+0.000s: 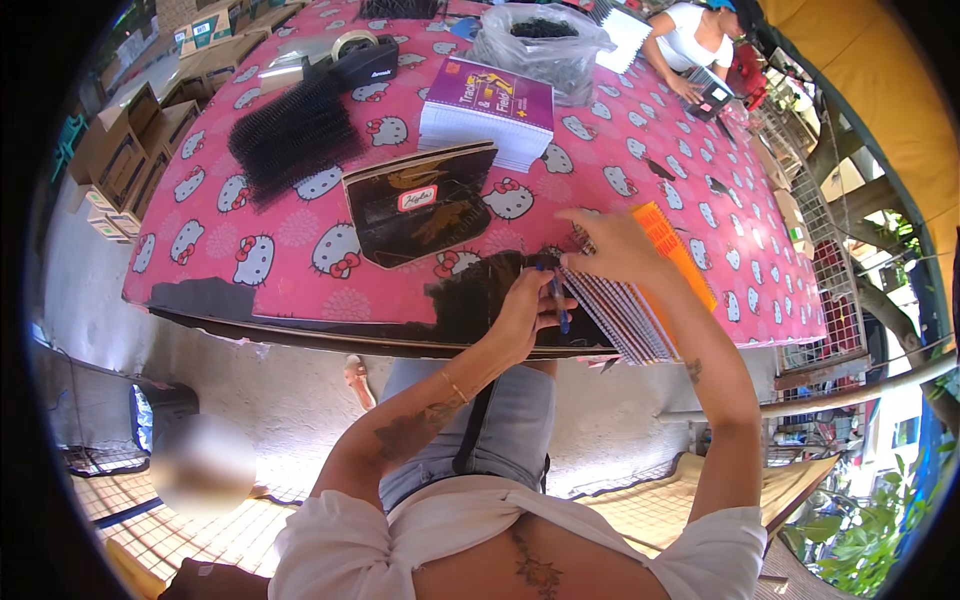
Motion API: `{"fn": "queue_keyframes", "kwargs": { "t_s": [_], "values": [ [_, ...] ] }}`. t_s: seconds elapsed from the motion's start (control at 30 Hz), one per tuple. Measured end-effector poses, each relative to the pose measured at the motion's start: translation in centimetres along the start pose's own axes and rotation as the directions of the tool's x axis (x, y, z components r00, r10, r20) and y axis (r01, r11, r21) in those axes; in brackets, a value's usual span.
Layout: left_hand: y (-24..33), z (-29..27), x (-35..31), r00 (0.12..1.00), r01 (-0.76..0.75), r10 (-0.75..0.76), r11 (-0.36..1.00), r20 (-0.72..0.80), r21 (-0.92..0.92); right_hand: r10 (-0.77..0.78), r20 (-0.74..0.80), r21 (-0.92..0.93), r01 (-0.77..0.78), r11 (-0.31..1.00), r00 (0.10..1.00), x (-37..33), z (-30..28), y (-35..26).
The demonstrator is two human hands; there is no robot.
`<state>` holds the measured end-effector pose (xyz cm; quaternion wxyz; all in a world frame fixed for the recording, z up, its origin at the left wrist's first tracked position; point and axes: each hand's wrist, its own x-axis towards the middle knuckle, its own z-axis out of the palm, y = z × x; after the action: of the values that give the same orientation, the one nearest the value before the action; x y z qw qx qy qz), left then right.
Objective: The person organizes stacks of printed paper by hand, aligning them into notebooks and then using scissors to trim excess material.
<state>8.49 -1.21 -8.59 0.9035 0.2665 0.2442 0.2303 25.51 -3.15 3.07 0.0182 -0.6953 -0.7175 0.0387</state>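
Note:
At the table's near edge lies a stack of spiral-bound notebooks point(635, 325), its coiled spines fanned toward me, with an orange cover point(680, 255) showing on the right. My left hand point(525, 312) is closed around a small blue-handled tool point(562, 308) beside the spines; its exact kind is hard to make out. Over the far end of the spines reaches my right hand point(615, 252), thumb and forefinger apart with coil ends showing between them. Just left of my hands, a dark cardboard box piece point(420, 205) with a small label stands tilted on the table.
A pink patterned tablecloth point(390, 300) covers the table. Farther back are a purple-covered book stack point(490, 110), black plastic coils point(295, 140), a tape dispenser point(350, 72) and a clear bag of coils point(540, 55). Another person point(695, 50) works at the far right. Cartons point(130, 150) stand left.

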Motion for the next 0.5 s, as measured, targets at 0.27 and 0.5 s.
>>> {"fn": "queue_keyframes", "kwargs": {
  "t_s": [0.27, 0.5],
  "values": [
    [0.4, 1.0, -0.2, 0.996, -0.085, 0.084, 0.992, 0.021, 0.091, 0.116, 0.083, 0.264, -0.134, 0.955, 0.99, 1.7, -1.6, 0.8],
    [1.2, 1.3, -1.6, 0.945, -0.211, 0.086, 0.897, 0.316, 0.388, 0.108, 0.139, 0.117, -0.125, 0.985, 0.984, 2.5, -4.2, 1.1]
  ]
}}
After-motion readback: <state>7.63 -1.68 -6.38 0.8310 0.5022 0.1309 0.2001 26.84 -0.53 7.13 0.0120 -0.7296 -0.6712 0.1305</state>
